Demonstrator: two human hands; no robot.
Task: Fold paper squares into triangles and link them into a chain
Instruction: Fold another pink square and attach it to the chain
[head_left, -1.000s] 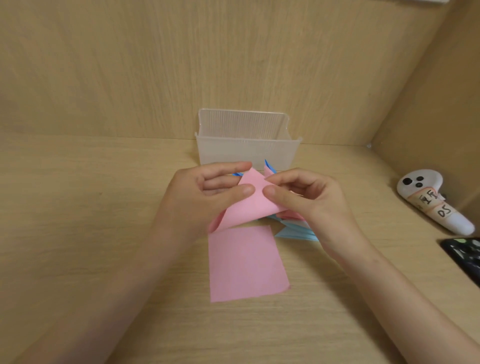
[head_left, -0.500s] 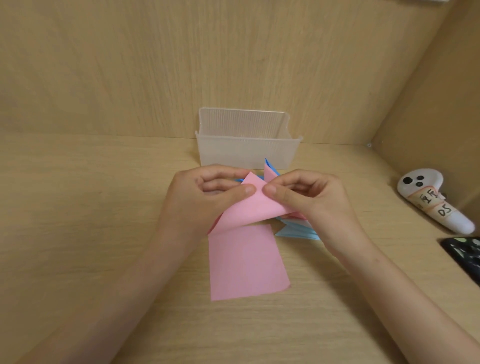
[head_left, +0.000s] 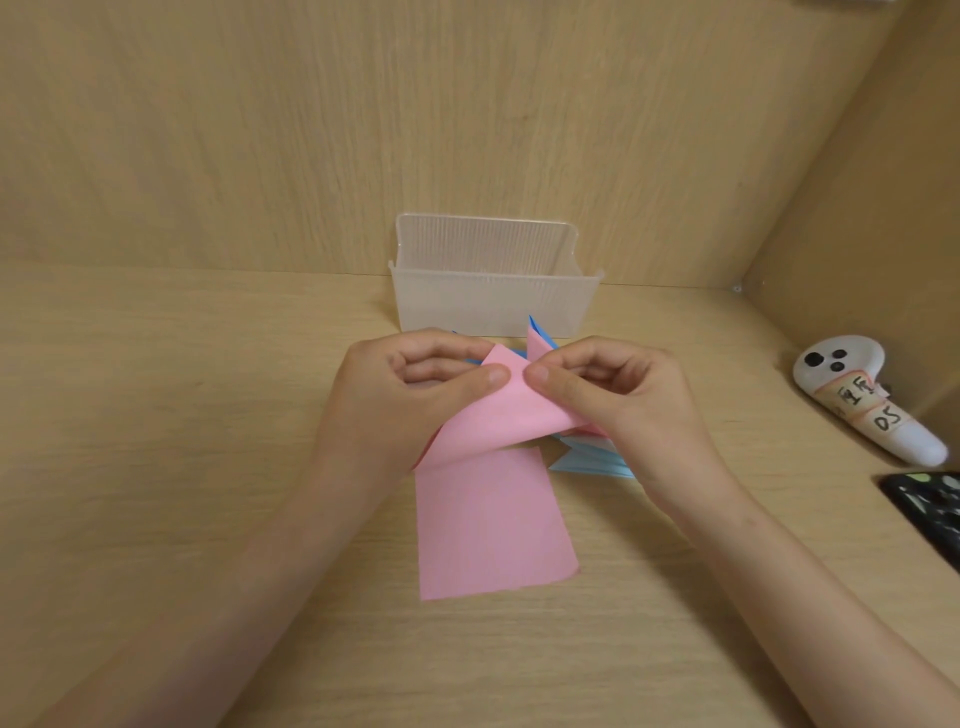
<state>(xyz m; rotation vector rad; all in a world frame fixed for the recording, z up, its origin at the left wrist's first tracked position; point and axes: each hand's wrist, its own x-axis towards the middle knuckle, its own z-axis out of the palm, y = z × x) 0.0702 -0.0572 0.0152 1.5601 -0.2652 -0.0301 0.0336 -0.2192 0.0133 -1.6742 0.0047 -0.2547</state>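
Both hands up over table (head_left: 156, 467) centre. Left hand (head_left: 395, 400) & right hand (head_left: 618, 405) each pinch the pink paper square (head_left: 511, 410) at its top corner, thumbs nearly touching; sheet is curled, mid-fold, lifted off the surface. A 2nd flat pink paper sheet (head_left: 493, 530) lies on table just below, its upper edge under the held one. Folded blue/pink triangle chain (head_left: 587, 460) sits behind & under right hand, partly hidden. Clear ribbed plastic bin (head_left: 493, 301) at back by the wall. White controller w/ taped label (head_left: 862, 400) far right, dark device (head_left: 930, 509) at right edge.
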